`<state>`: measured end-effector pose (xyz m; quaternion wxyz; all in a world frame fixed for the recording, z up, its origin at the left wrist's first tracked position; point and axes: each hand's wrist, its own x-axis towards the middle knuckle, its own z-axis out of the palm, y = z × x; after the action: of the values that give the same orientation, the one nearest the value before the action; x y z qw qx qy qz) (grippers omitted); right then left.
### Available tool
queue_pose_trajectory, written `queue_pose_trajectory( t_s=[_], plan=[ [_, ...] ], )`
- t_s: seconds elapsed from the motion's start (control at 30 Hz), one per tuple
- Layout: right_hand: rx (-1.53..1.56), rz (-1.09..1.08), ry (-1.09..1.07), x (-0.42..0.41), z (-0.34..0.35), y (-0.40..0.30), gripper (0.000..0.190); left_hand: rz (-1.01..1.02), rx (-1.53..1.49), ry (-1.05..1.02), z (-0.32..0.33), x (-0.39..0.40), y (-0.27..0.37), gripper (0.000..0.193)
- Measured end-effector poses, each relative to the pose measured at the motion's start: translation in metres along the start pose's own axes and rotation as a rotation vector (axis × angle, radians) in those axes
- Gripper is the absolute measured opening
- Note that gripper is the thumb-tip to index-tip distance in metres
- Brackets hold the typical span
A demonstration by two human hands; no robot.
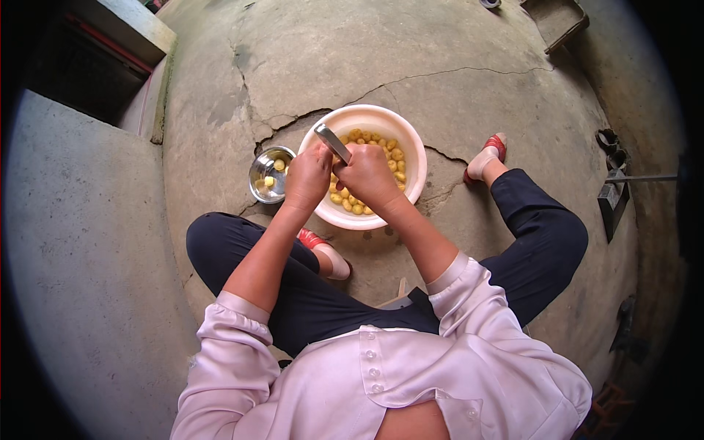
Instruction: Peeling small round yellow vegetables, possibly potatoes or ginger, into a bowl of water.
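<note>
My right hand (366, 171) is closed around a shiny metal hand tool (331, 142), whose rounded end sticks up toward the far left; its working part is hidden. Close beside it, my left hand (309, 179) is curled with the fingers bent inward, and whatever may be in it cannot be seen. Both hands are above a wide pale pink plastic basin (417, 165). Many small yellow potatoes (397, 154) lie in water in the basin. Left of it, partly behind my left hand, stands a steel bowl (257, 184) with a few pale peeled pieces (269, 181).
The cracked concrete floor (308, 60) surrounds the basin. My feet in red shoes (495, 144) are on either side. A raised concrete wall or ledge (93, 231) borders the left. A dustpan-like container (556, 25) lies far right, with dark shoes (608, 140) along the right wall.
</note>
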<state>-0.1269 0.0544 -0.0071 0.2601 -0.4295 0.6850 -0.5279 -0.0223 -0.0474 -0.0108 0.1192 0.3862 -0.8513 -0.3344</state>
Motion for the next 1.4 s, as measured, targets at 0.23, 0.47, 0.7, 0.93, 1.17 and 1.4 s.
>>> queue_pose_trajectory(
  t_s=[0.23,0.47,0.7,0.93,1.17,1.4],
  plan=[
    [0.262,0.205,0.086,0.007,-0.022,0.005,0.013,-0.559,-0.774,-0.084,-0.021,0.0,0.031,0.046],
    [0.582,0.183,0.014,0.007,-0.025,0.0,0.01,-0.531,-0.901,-0.188,-0.023,0.0,0.022,0.049],
    [0.342,0.099,-0.039,0.003,-0.019,-0.008,0.014,-0.546,-0.795,-0.137,-0.018,-0.001,0.023,0.048],
    [0.274,0.105,-0.029,0.0,-0.017,-0.014,0.012,-0.551,-0.745,-0.088,-0.015,-0.003,0.026,0.049],
    [0.173,0.072,-0.006,-0.002,-0.005,-0.01,0.01,-0.391,-0.636,-0.005,-0.001,-0.004,0.014,0.043],
    [-0.111,-0.282,0.206,-0.001,0.012,0.007,0.009,-0.174,-0.568,0.092,0.011,-0.004,0.001,0.041]
  ],
)
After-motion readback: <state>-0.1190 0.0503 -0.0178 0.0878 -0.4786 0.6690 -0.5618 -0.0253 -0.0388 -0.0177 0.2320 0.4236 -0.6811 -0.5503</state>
